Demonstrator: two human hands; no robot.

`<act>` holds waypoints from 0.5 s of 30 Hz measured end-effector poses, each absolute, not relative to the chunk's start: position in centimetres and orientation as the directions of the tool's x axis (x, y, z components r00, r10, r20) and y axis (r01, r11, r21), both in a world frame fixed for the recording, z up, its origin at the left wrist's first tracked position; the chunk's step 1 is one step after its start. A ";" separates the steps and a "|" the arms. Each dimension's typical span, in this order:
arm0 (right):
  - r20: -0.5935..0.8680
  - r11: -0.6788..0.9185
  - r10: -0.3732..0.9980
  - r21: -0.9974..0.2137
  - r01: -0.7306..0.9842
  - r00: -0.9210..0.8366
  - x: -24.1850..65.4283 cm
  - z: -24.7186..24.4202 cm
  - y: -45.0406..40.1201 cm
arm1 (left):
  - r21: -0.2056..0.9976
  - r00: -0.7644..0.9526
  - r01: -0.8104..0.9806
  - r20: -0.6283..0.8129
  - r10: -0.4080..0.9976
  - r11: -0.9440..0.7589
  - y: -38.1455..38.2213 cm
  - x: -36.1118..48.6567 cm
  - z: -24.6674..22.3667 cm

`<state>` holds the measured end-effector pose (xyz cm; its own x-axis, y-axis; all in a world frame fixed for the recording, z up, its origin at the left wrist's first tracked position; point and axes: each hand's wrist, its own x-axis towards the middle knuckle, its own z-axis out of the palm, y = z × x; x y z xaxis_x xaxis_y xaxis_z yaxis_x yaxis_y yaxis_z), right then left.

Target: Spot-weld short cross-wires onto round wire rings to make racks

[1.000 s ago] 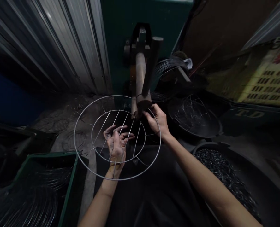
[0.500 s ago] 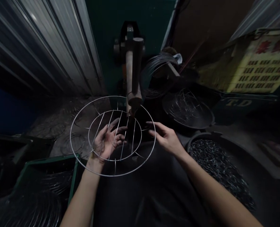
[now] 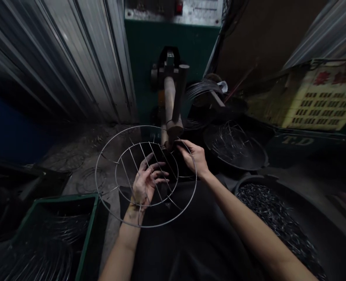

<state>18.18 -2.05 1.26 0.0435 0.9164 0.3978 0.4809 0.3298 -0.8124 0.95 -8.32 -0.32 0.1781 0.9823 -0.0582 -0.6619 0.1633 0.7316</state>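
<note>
A round wire rack [image 3: 146,226] lies tilted between my hands: an outer ring, an inner ring with several crossbars, and short spokes joining the rings. My left hand [image 3: 145,185] is beneath it, fingers spread and seen through the bars, the wrist under the near rim. My right hand [image 3: 194,156] reaches to the far right rim, thumb and fingers pinched together close to the machine's tip. What the pinch holds is too small and dark to make out. The rack's far edge sits at the lower end of the machine's metal arms [image 3: 173,105].
Behind stands a green machine cabinet [image 3: 143,39]. To the left is a green crate [image 3: 93,218] of wire rings. On the right are a tub [image 3: 249,179] of short metal pieces, a dark basin [image 3: 237,160] with wires and a yellow crate [image 3: 319,101].
The rack has turned counterclockwise, its crossbars now leaning the other way. My right hand has moved in to the machine's tip and its fingers have closed. My view has tilted up.
</note>
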 end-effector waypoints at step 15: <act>0.383 0.336 0.924 -0.796 0.503 -0.010 18.2 1.0 0.6 | 0.716 0.170 -0.685 -0.020 0.985 0.133 -7.0 1.0 -0.9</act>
<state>18.16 0.61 0.96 -0.0095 0.9236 0.3834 0.5029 0.3358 -0.7964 1.05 -7.01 -0.94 0.1696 0.9853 -0.0200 -0.6854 0.1325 0.7160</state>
